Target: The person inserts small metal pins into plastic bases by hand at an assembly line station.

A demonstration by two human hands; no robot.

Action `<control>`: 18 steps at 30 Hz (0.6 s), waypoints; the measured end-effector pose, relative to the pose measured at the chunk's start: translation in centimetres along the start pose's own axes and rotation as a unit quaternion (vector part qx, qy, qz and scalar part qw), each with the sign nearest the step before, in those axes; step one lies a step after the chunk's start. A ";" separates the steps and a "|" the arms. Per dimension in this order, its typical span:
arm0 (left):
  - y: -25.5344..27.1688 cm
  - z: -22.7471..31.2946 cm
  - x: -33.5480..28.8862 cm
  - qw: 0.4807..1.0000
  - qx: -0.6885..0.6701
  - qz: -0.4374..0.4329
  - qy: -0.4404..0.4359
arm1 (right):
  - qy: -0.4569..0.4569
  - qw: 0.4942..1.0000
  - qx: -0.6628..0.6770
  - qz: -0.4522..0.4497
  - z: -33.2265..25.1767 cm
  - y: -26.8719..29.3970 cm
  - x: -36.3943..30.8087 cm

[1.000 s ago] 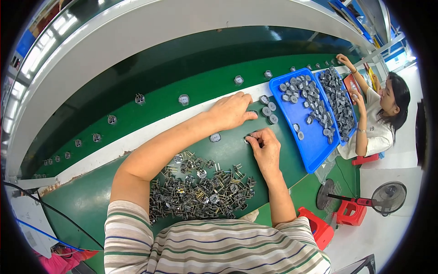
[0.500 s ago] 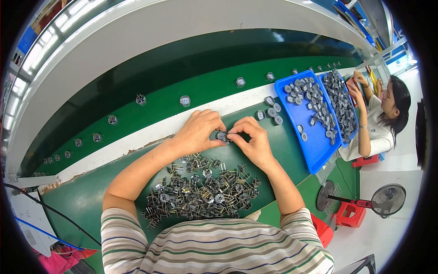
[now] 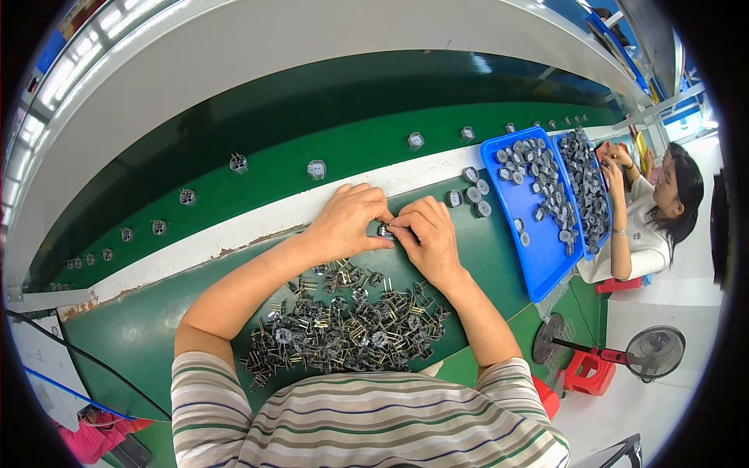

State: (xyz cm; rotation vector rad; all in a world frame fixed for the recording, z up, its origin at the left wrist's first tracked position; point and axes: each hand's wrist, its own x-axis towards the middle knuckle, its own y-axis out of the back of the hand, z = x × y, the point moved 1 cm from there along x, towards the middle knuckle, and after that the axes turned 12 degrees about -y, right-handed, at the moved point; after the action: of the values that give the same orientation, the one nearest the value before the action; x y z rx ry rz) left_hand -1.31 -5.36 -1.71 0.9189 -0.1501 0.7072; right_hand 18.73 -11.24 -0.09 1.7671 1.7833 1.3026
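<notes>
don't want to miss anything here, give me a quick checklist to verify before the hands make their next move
1. Left hand on the small part: ok, thumb and fingers close on its left side.
2. Right hand on the same part: ok, fingertips meet it from the right.
3. Small part correctly aligned: cannot tell, fingertips cover much of it.
4. Pile of pronged parts within reach: ok, it seems so, lying between the hands and the body.
5. Grey parts all inside the blue tray: not ok, several lie on the green bench beside it.
</notes>
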 end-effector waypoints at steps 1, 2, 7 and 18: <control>-0.1 0.0 0.1 1.000 -0.001 0.003 -0.004 | -0.004 1.000 0.003 -0.001 0.0 0.1 -0.1; -0.2 0.0 0.1 1.000 -0.001 0.002 -0.004 | -0.004 1.000 0.003 0.000 0.0 0.1 -0.3; 1.1 0.3 1.4 0.998 0.016 0.014 0.051 | -0.233 0.955 0.152 -0.107 -1.0 3.5 -2.3; 4.6 -5.6 4.6 0.973 0.159 -0.018 0.167 | -0.144 0.965 0.083 -0.202 -1.9 6.5 -6.8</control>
State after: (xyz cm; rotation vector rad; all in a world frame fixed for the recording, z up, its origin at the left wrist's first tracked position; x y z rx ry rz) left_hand -1.61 3.12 -0.15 1.0899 0.2851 0.8561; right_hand 22.67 -19.32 3.38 1.4703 1.9863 0.7144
